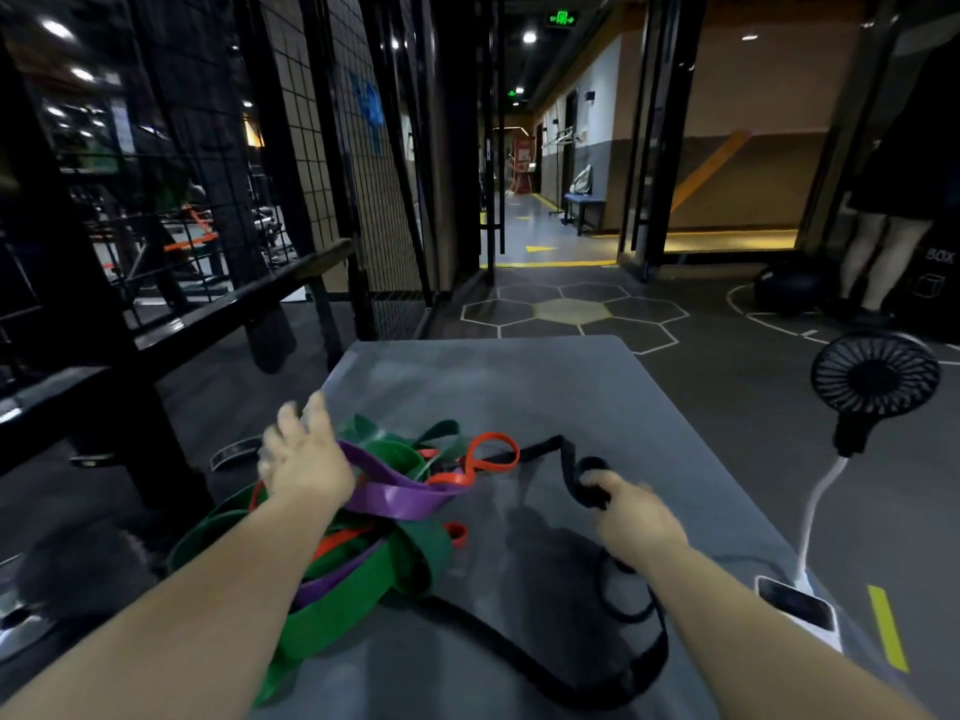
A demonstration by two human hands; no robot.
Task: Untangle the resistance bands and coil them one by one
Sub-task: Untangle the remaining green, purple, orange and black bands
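A tangled heap of resistance bands lies on the grey mat [519, 387]: a wide green band [363, 584], a purple band [400, 493] and a thin orange band [493, 459]. A long black band [519, 662] runs out of the heap, loops across the mat's near part and rises to my right hand [631, 517], which grips a small rolled coil of it. My left hand [304, 454] hovers over the heap's left side with fingers spread, blurred, holding nothing.
A black fan [875, 379] on a white stand rises at the mat's right edge, beside a phone-like device [797, 605]. Black metal rack frames [156, 324] stand to the left. A person's legs [883, 262] are at the far right. Open floor lies beyond the mat.
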